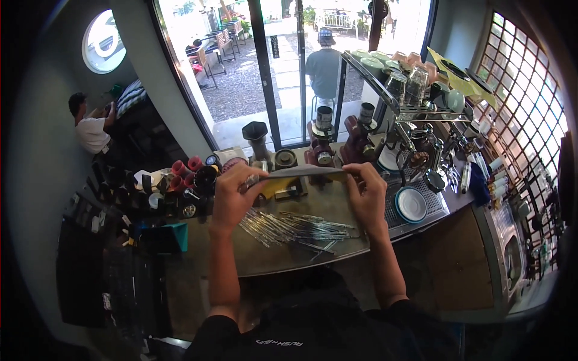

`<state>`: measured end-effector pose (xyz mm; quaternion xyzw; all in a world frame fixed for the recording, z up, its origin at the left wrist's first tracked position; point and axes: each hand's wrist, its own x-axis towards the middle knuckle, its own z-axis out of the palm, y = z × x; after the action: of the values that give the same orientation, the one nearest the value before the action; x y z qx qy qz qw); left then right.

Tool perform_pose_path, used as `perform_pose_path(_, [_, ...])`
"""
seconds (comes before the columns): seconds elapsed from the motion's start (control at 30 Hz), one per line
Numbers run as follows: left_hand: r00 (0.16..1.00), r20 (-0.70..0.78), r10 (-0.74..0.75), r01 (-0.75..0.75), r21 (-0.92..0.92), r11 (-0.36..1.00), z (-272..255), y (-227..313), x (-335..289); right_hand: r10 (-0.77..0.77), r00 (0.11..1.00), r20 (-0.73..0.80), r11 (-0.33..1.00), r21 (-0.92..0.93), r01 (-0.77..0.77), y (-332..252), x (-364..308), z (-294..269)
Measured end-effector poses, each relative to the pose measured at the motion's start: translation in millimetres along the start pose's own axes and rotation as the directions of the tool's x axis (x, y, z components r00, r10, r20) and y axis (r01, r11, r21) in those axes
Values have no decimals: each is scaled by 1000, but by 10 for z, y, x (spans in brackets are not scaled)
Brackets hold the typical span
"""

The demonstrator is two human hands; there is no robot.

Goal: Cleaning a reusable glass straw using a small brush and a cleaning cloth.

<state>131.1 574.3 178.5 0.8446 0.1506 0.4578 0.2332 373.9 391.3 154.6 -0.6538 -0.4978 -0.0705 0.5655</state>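
A thin, flat sheet-like thing [308, 172], dark grey along its upper edge, is stretched level between my two hands above the counter. Yellow shows just below its left part; I cannot tell its kind. My left hand [232, 195] pinches its left end, and my right hand [368, 195] grips the right end between thumb and fingers. Beneath them, a loose pile of slim, shiny silvery sticks [292, 228] lies on the counter [241, 260], crossing one another in several directions.
Coffee grinders [324, 135] stand along the far edge. At right are an espresso machine [415, 141] topped with cups and glasses, and a white saucer [412, 204]. Red cups [180, 171] and a teal-edged tablet [165, 238] sit left. One person [91, 126] is far left, another [325, 66] outside.
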Motion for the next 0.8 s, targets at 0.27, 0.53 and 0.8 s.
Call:
perform_pose_path(0.27, [932,160,-326,329,10,944,578,-620,-1511,146,947,285,989,-9,-149,892,-1234,300])
perform_pose_path(0.53, [755,339,-561,555,126,823,1232,-1035,-3005,235,866,441,971,-151,-186,1810,-2796,526])
perform_pose_path(0.8, [654,650,-387,382,157,910,1581,-493,-2953,197,751,630,904,179,-388,913,-2590,702])
